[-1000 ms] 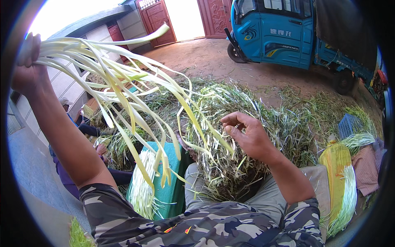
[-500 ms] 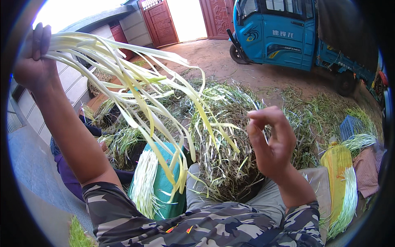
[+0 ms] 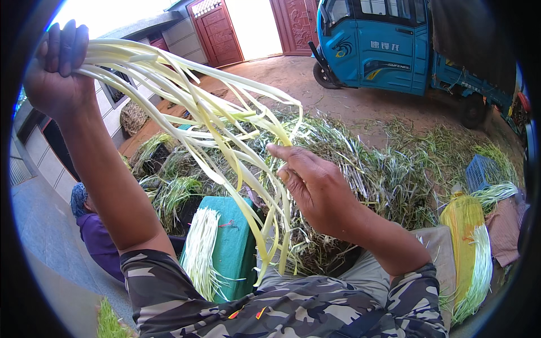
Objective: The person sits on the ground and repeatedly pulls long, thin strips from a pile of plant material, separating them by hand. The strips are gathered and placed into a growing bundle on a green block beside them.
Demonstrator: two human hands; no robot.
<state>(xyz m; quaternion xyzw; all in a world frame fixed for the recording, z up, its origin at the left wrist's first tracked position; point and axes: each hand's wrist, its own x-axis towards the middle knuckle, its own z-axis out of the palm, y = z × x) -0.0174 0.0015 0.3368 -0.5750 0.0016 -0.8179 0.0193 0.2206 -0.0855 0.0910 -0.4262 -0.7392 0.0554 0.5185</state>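
Observation:
Raised at the upper left, my left hand (image 3: 59,76) is closed round the thick ends of a bunch of long pale-yellow leafy stalks (image 3: 169,93). The leaves droop across the middle toward my lap. At the middle, my right hand (image 3: 318,186) is curled against the hanging leaves, with thumb and forefinger at a yellow leaf; its other fingers are mostly hidden. Between my legs lies a heap of uncleaned stalks (image 3: 344,152) with dry brown leaves. A bundle of pale, cleaned stalks (image 3: 201,248) rests on a green block-shaped stand (image 3: 234,242) left of my lap.
Several more heaps of greens (image 3: 174,194) lie at the left, near a person in purple (image 3: 101,239). On the right are a yellow sack (image 3: 462,219) with pale stalks (image 3: 478,270) and a blue crate (image 3: 479,173). A blue three-wheeled truck (image 3: 389,56) stands behind, by a red gate (image 3: 217,31).
My right hand has moved left and forward from beside the bunch to its hanging leaves. My left hand has shifted slightly right, still holding the stalks. The person in purple shows more plainly.

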